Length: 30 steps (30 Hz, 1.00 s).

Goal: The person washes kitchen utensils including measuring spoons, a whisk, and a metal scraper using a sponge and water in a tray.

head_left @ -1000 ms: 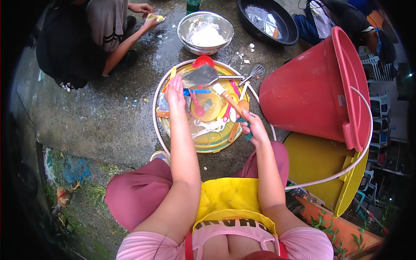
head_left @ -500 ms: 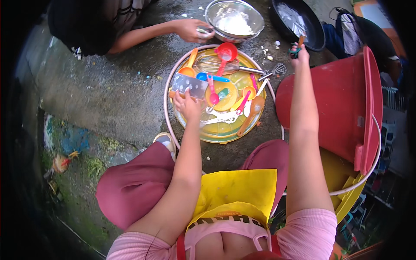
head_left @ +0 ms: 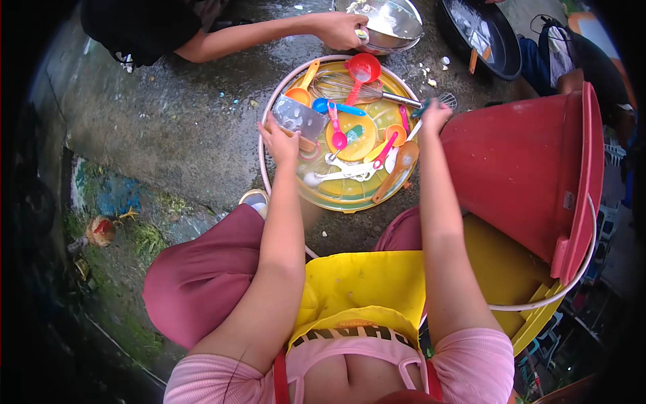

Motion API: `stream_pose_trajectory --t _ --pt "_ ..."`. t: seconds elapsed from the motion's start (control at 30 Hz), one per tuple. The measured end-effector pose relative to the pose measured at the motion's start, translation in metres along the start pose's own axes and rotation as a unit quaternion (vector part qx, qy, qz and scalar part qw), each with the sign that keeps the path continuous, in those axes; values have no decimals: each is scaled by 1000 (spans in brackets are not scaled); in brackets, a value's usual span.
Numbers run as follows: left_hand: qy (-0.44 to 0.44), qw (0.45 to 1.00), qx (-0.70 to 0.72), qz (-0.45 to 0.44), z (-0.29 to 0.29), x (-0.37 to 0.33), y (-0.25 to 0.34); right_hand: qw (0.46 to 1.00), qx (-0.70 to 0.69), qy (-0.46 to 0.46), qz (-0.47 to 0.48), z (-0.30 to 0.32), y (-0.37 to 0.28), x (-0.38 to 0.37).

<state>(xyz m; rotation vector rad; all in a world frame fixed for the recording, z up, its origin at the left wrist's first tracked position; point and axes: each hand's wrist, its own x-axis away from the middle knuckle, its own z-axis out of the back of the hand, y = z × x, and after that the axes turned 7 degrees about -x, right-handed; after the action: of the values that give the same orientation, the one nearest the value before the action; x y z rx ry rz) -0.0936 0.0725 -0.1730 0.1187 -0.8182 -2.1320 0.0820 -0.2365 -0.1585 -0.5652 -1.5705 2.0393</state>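
Note:
My left hand (head_left: pixel 280 143) is closed on the wooden handle of a dough scraper (head_left: pixel 300 119), its metal blade tilted over the left side of a round yellow tray (head_left: pixel 336 200). At the tray's right rim, my right hand (head_left: pixel 437 117) is closed around a dark green scouring pad (head_left: pixel 420 110), mostly hidden by the fingers. On the tray lie a large whisk (head_left: pixel 396 99), a red ladle-like scoop (head_left: pixel 363 68), an orange scoop (head_left: pixel 300 94), blue (head_left: pixel 343 108) and pink (head_left: pixel 335 128) measuring spoons, white measuring spoons (head_left: pixel 350 172) and a wooden spoon (head_left: pixel 402 165).
Across from me, another person's hand (head_left: pixel 342 31) touches a metal bowl (head_left: pixel 397 42). A black pan (head_left: pixel 501 62) holds metal utensils, including one with a wooden handle (head_left: pixel 473 62). A large red tub (head_left: pixel 521 161) stands close on my right. Eggshell bits (head_left: pixel 431 82) lie on wet concrete.
My right hand has come from the black pan to the tray's right rim, leaving a wooden-handled utensil in the pan. The other person's hand moved right, onto the bowl, which now tilts.

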Motion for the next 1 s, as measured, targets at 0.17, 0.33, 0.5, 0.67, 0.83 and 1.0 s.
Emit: stream_pose_trajectory --t 0.17,0.33,0.5,0.67,0.83,1.0 --pt "-52 991 -50 111 -4 -16 -15 922 249 -198 221 -8 28 139" --pt "14 997 -29 70 -15 -13 -40 838 212 -403 300 -7 36 202" --pt "60 997 20 40 -29 -11 -42 801 352 -367 316 8 40 181" --pt "-52 898 424 105 -28 -44 -62 791 264 -451 318 -11 29 196" --pt "-105 892 436 56 -27 -12 3 938 167 -291 82 -15 29 156" --pt "-86 935 343 -7 -13 -9 31 932 32 -321 167 -37 -22 198"
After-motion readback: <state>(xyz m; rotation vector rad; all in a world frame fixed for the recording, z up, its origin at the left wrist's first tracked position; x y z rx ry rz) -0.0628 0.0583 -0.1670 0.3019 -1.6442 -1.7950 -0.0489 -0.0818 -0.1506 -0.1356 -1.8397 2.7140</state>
